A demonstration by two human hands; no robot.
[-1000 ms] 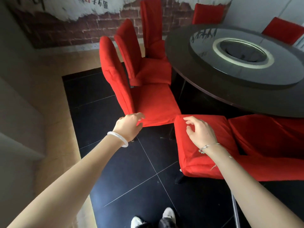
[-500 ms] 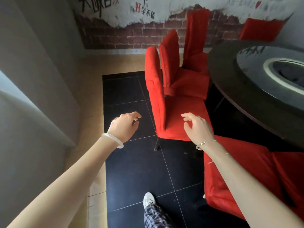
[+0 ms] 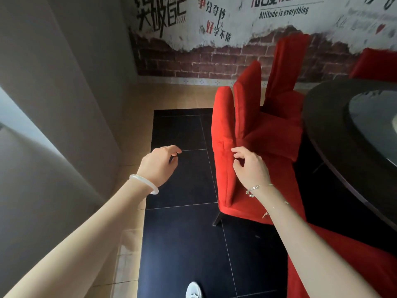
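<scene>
Overlapping red chair [image 3: 223, 125] back, right hand [image 3: 252, 171], contact unclear, left hand [image 3: 158, 166] apart

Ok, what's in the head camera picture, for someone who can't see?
Two empty hands reach toward a red chair: the right hand in front of its backrest, the left hand over black floor. A dark round table stands nearby.

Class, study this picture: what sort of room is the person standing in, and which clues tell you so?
Most likely a restaurant's private dining room. A large round dark table carries a glass turntable, red-covered chairs stand close round it, and the wall mural shows printed slogans above painted brick.
</scene>
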